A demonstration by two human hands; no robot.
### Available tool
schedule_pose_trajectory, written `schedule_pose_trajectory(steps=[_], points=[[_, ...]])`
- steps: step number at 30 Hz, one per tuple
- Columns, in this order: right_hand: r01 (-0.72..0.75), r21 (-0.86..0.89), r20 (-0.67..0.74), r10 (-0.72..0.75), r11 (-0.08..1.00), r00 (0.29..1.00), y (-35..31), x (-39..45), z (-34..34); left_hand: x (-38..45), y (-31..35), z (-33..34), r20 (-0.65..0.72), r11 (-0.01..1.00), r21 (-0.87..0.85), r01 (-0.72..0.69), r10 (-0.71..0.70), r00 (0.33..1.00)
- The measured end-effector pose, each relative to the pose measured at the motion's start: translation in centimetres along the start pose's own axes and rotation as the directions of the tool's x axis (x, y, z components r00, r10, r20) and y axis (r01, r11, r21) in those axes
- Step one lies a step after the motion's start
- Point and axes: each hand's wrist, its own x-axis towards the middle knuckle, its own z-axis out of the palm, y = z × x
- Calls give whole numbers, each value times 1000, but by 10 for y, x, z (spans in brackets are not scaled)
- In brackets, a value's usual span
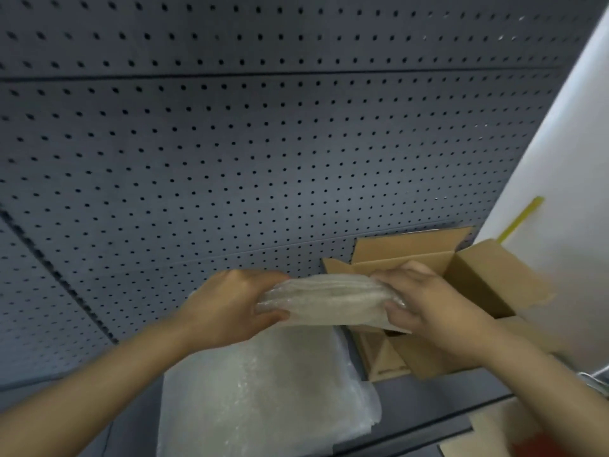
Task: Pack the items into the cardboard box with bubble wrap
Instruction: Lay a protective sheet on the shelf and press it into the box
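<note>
Bubble wrap stack (263, 390) nearest; both hands' grip on wrapped bundle (326, 300) at box (474, 275) edge.

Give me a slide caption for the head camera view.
Both hands, left hand and right hand, grip a bubble-wrapped bundle beside the open cardboard box.

One head-worn view only, looking forward and down from just above the hands, close in. It faces a pegboard (263, 143) that fills most of the frame, with the box (478, 278) low right and both forearms reaching in from the bottom edge.
</note>
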Motion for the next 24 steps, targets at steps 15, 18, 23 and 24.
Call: schedule_pose_trajectory(steps=[15,18,23,24], points=[[-59,-126,311,96,990,946,274,-28,-50,220,106,150,398,938,-275,211,-89,913],[-97,-75,430,120,992,895,298,-17,-44,232,104,166,498,871,-361,332,-120,859],[-132,46,576,82,990,814,307,6,-26,221,88,178,667,756,-399,519,-149,730],[-125,71,601,57,990,797,307,7,-19,219,85,182,699,767,-361,530,-153,698]])
